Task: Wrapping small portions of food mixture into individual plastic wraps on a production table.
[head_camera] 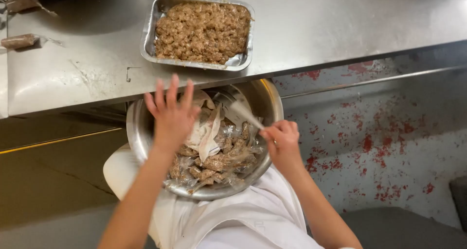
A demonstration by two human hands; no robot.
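Left hand (171,116), fingers spread apart, hovers over round steel bowl (141,132) of small clear brown-filled packets (209,164), near the steel bench (97,59). Right hand (282,141) fingers clamped on blurred pale utensil (243,112).

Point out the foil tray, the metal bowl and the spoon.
foil tray (149,31): head view, on its bare left rim.
metal bowl (269,99): head view, on its inner right wall.
spoon (242,111): head view, on its blurred pale blade, above the right hand (282,143).

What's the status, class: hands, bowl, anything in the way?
Left hand open, fingers spread over steel bowl. Right hand grips white utensil. Bowl holds small plastic packets of brown filling. Foil tray on counter, apart.
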